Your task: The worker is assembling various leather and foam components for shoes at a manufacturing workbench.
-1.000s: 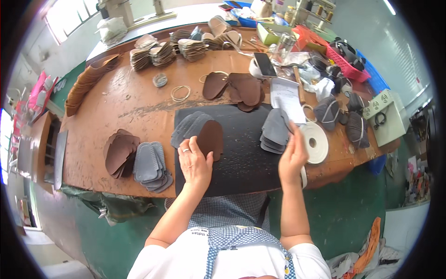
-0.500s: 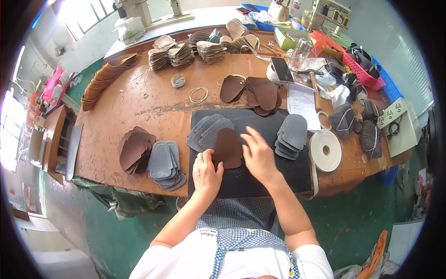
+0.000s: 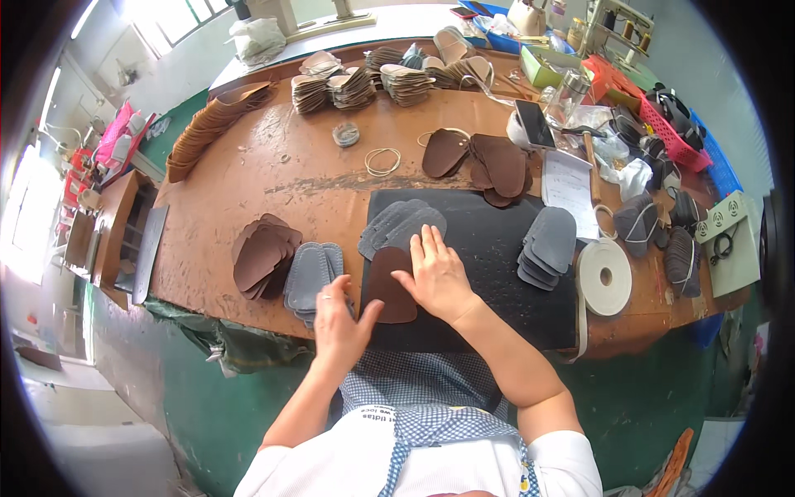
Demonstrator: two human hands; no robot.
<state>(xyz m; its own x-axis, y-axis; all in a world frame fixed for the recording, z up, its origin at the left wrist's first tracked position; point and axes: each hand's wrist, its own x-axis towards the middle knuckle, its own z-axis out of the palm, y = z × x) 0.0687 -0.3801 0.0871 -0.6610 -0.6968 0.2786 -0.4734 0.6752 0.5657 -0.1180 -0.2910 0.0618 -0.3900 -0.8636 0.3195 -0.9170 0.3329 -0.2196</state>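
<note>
Right grip (image 3: pixel 440 282) at brown piece (image 3: pixel 387 287)

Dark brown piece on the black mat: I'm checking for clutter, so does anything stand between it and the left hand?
Nothing visible does: the left hand shows its thumb at the lower left edge of the dark brown piece. The leftmost grey stack is partly covered by that hand, not in between.
</note>
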